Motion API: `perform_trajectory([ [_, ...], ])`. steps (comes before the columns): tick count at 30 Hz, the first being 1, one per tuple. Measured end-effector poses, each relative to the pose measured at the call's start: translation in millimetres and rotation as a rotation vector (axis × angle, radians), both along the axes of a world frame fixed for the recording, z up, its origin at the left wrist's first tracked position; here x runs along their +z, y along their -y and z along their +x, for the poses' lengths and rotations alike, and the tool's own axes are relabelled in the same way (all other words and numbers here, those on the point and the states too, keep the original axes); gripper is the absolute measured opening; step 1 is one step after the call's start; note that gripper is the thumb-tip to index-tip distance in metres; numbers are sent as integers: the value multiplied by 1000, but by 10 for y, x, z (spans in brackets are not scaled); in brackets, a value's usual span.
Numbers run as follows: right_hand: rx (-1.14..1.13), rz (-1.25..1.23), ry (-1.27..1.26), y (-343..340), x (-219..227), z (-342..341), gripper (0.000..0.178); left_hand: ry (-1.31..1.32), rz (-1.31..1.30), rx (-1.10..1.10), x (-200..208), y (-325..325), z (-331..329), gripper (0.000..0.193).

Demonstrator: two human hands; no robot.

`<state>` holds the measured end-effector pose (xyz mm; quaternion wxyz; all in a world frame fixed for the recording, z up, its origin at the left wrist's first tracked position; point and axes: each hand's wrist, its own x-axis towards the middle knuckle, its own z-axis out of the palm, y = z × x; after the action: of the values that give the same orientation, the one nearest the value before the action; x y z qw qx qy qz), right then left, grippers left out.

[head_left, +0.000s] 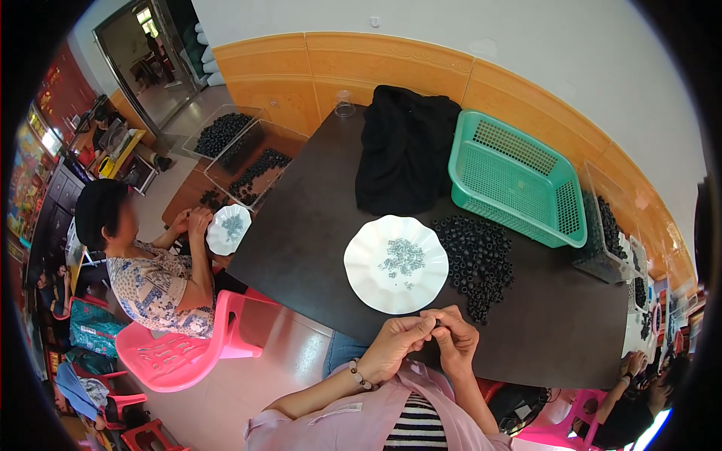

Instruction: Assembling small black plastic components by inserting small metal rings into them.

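My left hand point(396, 344) and my right hand point(456, 343) meet at the table's near edge, fingers pinched together. Between their fingertips is a small black part point(438, 323), mostly covered by the fingers. Just beyond them stands a white scalloped plate point(367, 279) bearing a scatter of tiny clear-grey pieces point(402, 257). Right of the plate, a loose heap of small black ring-like parts point(475, 259) spreads over the dark table point(301, 225). Whether a tiny clear piece is also between my fingers is too small to tell.
Behind the heap sits a green plastic basket point(519, 169); a black cloth point(406, 150) lies beside it. A clear bin point(602, 233) of black parts stands far right, a clear cup point(344, 105) at the back corner. At left, a person on a pink chair point(180, 349) holds a white plate point(218, 239).
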<state>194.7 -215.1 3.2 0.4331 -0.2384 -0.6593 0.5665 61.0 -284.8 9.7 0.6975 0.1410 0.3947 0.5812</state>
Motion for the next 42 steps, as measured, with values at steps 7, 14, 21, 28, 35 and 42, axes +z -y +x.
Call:
perform_trajectory([
  [7,2,55,63,-62,33,55,34,233,-31,-21,-4,-40,-9,25],
  [14,103,81,24,-173,48,116,66,277,32,-43,12,-43,-26,27],
  [21,75,198,110,-226,141,229,59,271,36,-39,-1,-36,-5,30],
  [28,30,235,110,-232,202,228,53,268,-8,-30,28,-26,17,31],
  [35,-237,353,136,-176,177,236,31,269,-24,-16,40,-36,13,26],
  [42,-425,496,214,-59,152,168,22,225,-65,32,133,-69,74,31],
])
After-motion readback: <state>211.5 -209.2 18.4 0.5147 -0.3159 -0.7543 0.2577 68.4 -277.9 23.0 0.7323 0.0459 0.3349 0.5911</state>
